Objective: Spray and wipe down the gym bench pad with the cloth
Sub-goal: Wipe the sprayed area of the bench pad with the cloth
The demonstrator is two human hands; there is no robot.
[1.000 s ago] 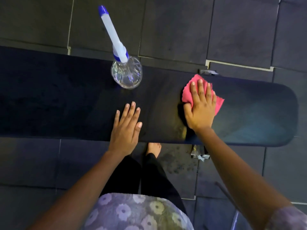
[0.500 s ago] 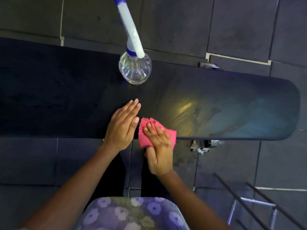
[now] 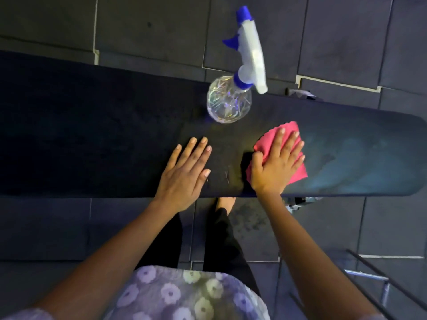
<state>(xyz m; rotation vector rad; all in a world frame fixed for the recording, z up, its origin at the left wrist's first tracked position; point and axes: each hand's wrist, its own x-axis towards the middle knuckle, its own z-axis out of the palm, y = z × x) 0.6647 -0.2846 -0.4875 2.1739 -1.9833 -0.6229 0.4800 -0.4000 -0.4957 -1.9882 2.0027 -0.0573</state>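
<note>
A long black bench pad point(image 3: 92, 135) runs across the view from left to right. My right hand point(image 3: 276, 166) lies flat on a pink cloth point(image 3: 298, 172) and presses it onto the pad, right of centre. My left hand point(image 3: 184, 174) rests palm down on the pad, fingers spread, holding nothing, a short way left of the cloth. A clear spray bottle point(image 3: 228, 99) with a white and blue trigger head stands upright on the pad's far edge, beyond and between my hands.
The floor is dark rubber tile point(image 3: 150, 26). My bare foot point(image 3: 225, 203) and black trouser legs stand just under the pad's near edge. Metal bars of a frame point(image 3: 369, 273) rise at the lower right. The bench's metal bracket point(image 3: 300, 200) shows below the pad.
My right hand has swept the cloth from the near edge beside my left hand back out to the right and further onto the pad. My left hand has stayed put.
</note>
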